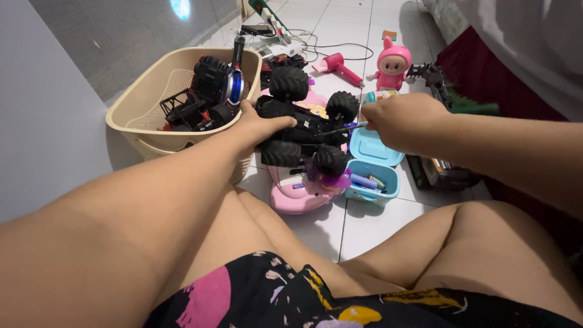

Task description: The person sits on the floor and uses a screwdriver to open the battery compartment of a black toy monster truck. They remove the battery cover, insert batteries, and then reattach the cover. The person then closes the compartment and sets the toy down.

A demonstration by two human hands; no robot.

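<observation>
Toy truck (303, 115) (left hand (258, 124) gripping); basket (139, 91) holds toys.

Both arms stretched forward over bare knees — left hand (258, 124) fingers clasped, right hand (398, 118) fisted, pinching.

Left hand (258, 127) grips black toy monster truck (303, 118), wheels up, over pink toy (300, 191). Right hand (401, 118) pinches thin screwdriver (341, 129), tip at truck's underside. Open teal box (371, 176) just beside; beige basket (143, 91) w/ more toys to the left.
</observation>
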